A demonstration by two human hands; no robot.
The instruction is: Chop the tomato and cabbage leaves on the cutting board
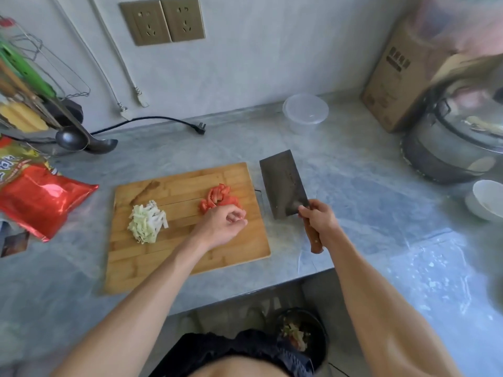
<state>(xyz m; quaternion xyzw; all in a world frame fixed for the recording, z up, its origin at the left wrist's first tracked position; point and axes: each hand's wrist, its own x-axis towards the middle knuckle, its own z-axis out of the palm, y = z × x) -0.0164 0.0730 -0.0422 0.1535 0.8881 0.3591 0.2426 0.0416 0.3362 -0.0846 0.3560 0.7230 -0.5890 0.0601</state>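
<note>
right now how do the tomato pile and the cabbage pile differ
The tomato pieces are red chunks on the cutting board's right side, touching the left hand. The cabbage strips are pale green and white, left of centre, untouched. Both are already cut and heaped on the board.

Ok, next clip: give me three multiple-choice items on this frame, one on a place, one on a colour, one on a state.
1. Where is the cleaver blade?
A. Over the counter, right of the cutting board
B. Across the cabbage
C. In the bowl

2. What colour is the snack bag left of the board?
A. Blue
B. Red
C. White

3. What state is the tomato in?
A. Whole
B. Halved
C. Cut into pieces

Answers:
1 A: the cleaver, gripped by the right hand, is off the cutting board, beyond its right edge.
2 B: the snack bag is shiny red.
3 C: the tomato lies in pieces beside the left hand; the cabbage is in strips.
</note>
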